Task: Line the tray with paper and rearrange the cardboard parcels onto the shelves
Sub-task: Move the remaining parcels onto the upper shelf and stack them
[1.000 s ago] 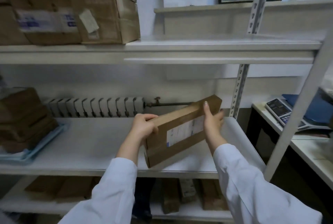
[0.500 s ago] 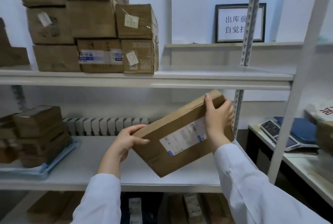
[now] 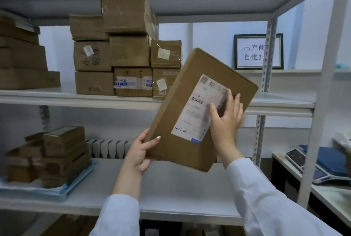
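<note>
A flat cardboard parcel (image 3: 191,91) with a white shipping label is held up, tilted, in front of the upper shelf (image 3: 281,102). My left hand (image 3: 141,153) grips its lower left corner, thumb on the front face. My right hand (image 3: 227,120) lies flat with straight fingers on the label side. A stack of several brown parcels (image 3: 125,53) stands on the upper shelf to the left of the held parcel. On the middle shelf at the left, a light blue tray (image 3: 62,191) carries more small parcels (image 3: 62,146).
More boxes (image 3: 22,61) sit at the far left of the upper shelf. The middle shelf (image 3: 171,188) lies below my hands. A white shelf post (image 3: 326,87) rises at the right. Beyond it, a table holds a scale (image 3: 319,165). A framed sign (image 3: 256,51) leans on the wall.
The parcel has risen from the middle shelf level towards the upper shelf and turned more upright. My right hand shifted from gripping its top edge to lying flat on the label.
</note>
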The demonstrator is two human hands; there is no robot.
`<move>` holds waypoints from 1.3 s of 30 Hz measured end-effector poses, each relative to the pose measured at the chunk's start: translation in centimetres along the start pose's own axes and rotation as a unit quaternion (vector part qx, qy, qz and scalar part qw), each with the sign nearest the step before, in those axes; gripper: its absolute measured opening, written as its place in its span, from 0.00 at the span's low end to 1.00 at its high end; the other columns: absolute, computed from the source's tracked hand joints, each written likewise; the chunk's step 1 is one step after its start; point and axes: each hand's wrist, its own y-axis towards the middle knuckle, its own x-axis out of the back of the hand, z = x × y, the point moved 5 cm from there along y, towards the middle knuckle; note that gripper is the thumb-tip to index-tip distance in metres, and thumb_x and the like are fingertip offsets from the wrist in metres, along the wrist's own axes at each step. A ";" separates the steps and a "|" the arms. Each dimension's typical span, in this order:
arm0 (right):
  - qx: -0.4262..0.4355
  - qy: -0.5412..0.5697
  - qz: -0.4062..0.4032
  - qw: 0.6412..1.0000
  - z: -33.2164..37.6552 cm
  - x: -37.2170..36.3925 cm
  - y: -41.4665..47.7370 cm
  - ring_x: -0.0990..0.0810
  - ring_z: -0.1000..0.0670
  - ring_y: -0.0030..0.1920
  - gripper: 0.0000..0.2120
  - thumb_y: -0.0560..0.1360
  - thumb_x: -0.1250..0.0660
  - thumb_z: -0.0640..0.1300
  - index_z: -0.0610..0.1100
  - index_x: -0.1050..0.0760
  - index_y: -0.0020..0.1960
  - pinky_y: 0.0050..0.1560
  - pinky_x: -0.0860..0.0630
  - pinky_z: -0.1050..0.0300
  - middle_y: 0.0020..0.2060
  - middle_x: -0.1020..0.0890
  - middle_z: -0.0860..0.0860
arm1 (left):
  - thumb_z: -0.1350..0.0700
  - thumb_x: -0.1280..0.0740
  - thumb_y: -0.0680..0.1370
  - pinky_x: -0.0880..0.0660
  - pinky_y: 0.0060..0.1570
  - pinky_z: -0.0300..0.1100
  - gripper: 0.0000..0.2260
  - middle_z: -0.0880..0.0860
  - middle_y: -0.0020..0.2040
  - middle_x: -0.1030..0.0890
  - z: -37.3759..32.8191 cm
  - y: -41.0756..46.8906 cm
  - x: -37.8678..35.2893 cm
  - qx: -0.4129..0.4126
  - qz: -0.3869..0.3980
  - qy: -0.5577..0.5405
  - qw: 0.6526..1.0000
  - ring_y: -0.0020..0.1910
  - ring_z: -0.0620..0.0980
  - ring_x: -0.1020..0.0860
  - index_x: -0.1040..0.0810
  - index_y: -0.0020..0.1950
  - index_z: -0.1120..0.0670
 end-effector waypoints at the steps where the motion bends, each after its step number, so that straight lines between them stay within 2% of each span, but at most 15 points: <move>1: -0.004 -0.011 0.015 1.000 0.0 -0.3 -0.2 0.56 0.47 0.77 0.28 0.78 0.38 0.53 0.57 0.44 0.75 0.74 0.62 0.43 0.78 0.51 0.53 | 0.69 0.37 0.75 0.21 0.43 0.52 0.19 0.55 0.50 0.20 -0.7 -0.1 -0.8 -0.007 -0.003 -0.020 1.000 0.47 0.53 0.22 0.27 0.65 0.57; 4: -0.031 -0.054 0.054 0.997 -0.3 -1.2 -0.6 0.57 0.46 0.77 0.25 0.77 0.40 0.58 0.60 0.40 0.73 0.72 0.64 0.38 0.78 0.51 0.54 | 0.65 0.34 0.75 0.25 0.50 0.56 0.20 0.56 0.51 0.20 -3.0 0.3 -2.9 -0.025 -0.031 -0.040 0.998 0.47 0.53 0.22 0.29 0.66 0.58; 8: -0.073 -0.061 0.103 0.990 -1.0 -2.0 -0.6 0.54 0.44 0.77 0.27 0.75 0.40 0.64 0.62 0.39 0.72 0.72 0.59 0.38 0.78 0.51 0.56 | 0.60 0.31 0.75 0.23 0.42 0.54 0.20 0.56 0.52 0.22 -6.1 0.7 -5.2 -0.071 -0.071 0.023 0.995 0.47 0.53 0.23 0.28 0.66 0.59; 10: -0.073 0.007 0.134 0.988 -1.1 -2.4 -0.6 0.50 0.44 0.76 0.31 0.73 0.37 0.64 0.59 0.40 0.73 0.73 0.51 0.43 0.78 0.50 0.54 | 0.59 0.31 0.75 0.23 0.40 0.52 0.16 0.55 0.51 0.22 -7.3 0.6 -6.7 -0.099 -0.077 0.038 0.991 0.45 0.50 0.23 0.27 0.62 0.58; 13: -0.059 0.049 0.181 0.980 -0.5 -2.9 -0.4 0.50 0.46 0.76 0.43 0.63 0.38 0.70 0.59 0.43 0.75 0.72 0.48 0.49 0.78 0.51 0.52 | 0.57 0.30 0.75 0.20 0.42 0.53 0.13 0.52 0.47 0.22 -8.8 0.9 -8.6 -0.145 -0.099 0.091 0.980 0.42 0.48 0.23 0.26 0.58 0.54; 16: -0.048 0.057 0.205 0.976 -0.1 -3.2 0.3 0.51 0.47 0.77 0.53 0.52 0.41 0.73 0.59 0.46 0.76 0.73 0.49 0.49 0.78 0.52 0.50 | 0.51 0.30 0.74 0.22 0.50 0.48 0.14 0.49 0.49 0.22 -10.8 1.1 -10.2 -0.240 -0.146 0.213 0.936 0.48 0.50 0.23 0.26 0.57 0.53; 18: -0.034 0.064 0.229 0.971 0.1 -3.6 0.9 0.52 0.48 0.77 0.56 0.51 0.39 0.72 0.58 0.49 0.76 0.74 0.49 0.48 0.78 0.52 0.50 | 0.47 0.31 0.74 0.28 0.50 0.40 0.18 0.48 0.50 0.23 -12.0 0.9 -11.9 -0.301 -0.170 0.297 0.890 0.50 0.49 0.25 0.27 0.59 0.54; 20: -0.028 0.063 0.239 0.969 -0.2 -4.3 1.3 0.50 0.49 0.77 0.56 0.53 0.35 0.71 0.58 0.50 0.77 0.74 0.44 0.45 0.78 0.49 0.52 | 0.45 0.31 0.73 0.29 0.48 0.41 0.20 0.49 0.51 0.21 -12.4 1.1 -13.4 -0.331 -0.170 0.327 0.869 0.52 0.50 0.24 0.28 0.59 0.54; 25: -0.003 0.121 0.221 0.968 -0.8 -5.5 3.6 0.26 0.47 0.63 0.42 0.61 0.30 0.65 0.61 0.39 0.72 0.55 0.23 0.51 0.67 0.28 0.49 | 0.44 0.26 0.69 0.25 0.47 0.39 0.23 0.46 0.51 0.20 -11.5 3.3 -15.6 -0.326 -0.115 0.331 0.878 0.50 0.47 0.22 0.28 0.58 0.53; 27: 0.005 0.174 0.224 0.959 0.0 -5.6 4.2 0.22 0.51 0.50 0.31 0.67 0.30 0.59 0.60 0.33 0.69 0.38 0.23 0.62 0.59 0.23 0.48 | 0.46 0.26 0.69 0.29 0.40 0.29 0.22 0.44 0.48 0.21 -10.9 4.0 -16.0 -0.326 -0.097 0.336 0.878 0.48 0.43 0.23 0.26 0.58 0.53; 28: 0.008 0.197 0.226 0.954 0.2 -5.8 4.5 0.22 0.53 0.46 0.26 0.70 0.30 0.55 0.60 0.31 0.67 0.35 0.25 0.64 0.56 0.21 0.48 | 0.47 0.26 0.69 0.29 0.40 0.29 0.20 0.45 0.48 0.20 -10.5 4.6 -16.0 -0.323 -0.089 0.334 0.881 0.48 0.44 0.22 0.25 0.57 0.53; 32: 0.000 0.248 0.224 0.942 0.7 -6.4 5.1 0.22 0.56 0.43 0.16 0.76 0.33 0.48 0.57 0.28 0.63 0.36 0.27 0.71 0.47 0.18 0.54 | 0.47 0.24 0.66 0.23 0.54 0.47 0.19 0.45 0.47 0.19 -9.3 6.8 -15.8 -0.312 -0.059 0.310 0.896 0.51 0.48 0.19 0.24 0.53 0.49; 35: -0.010 0.265 0.231 0.936 0.8 -7.1 5.5 0.23 0.62 0.38 0.13 0.78 0.36 0.47 0.59 0.29 0.60 0.36 0.25 0.68 0.42 0.19 0.60 | 0.50 0.24 0.66 0.23 0.54 0.45 0.21 0.47 0.51 0.17 -9.0 7.7 -15.9 -0.305 -0.028 0.307 0.901 0.49 0.45 0.19 0.23 0.57 0.49; 36: -0.016 0.271 0.231 0.934 0.9 -7.4 5.7 0.24 0.60 0.38 0.11 0.78 0.37 0.49 0.59 0.29 0.60 0.36 0.24 0.64 0.41 0.19 0.59 | 0.52 0.23 0.67 0.23 0.54 0.43 0.22 0.48 0.53 0.17 -8.9 8.1 -15.9 -0.300 -0.015 0.302 0.905 0.49 0.44 0.19 0.24 0.59 0.49; 39: -0.023 0.273 0.221 0.936 0.6 -8.1 6.3 0.22 0.57 0.42 0.13 0.79 0.39 0.53 0.55 0.26 0.62 0.38 0.28 0.68 0.45 0.18 0.56 | 0.50 0.25 0.65 0.24 0.59 0.48 0.27 0.50 0.56 0.18 -8.4 8.9 -15.8 -0.295 0.003 0.302 0.907 0.54 0.46 0.20 0.24 0.63 0.50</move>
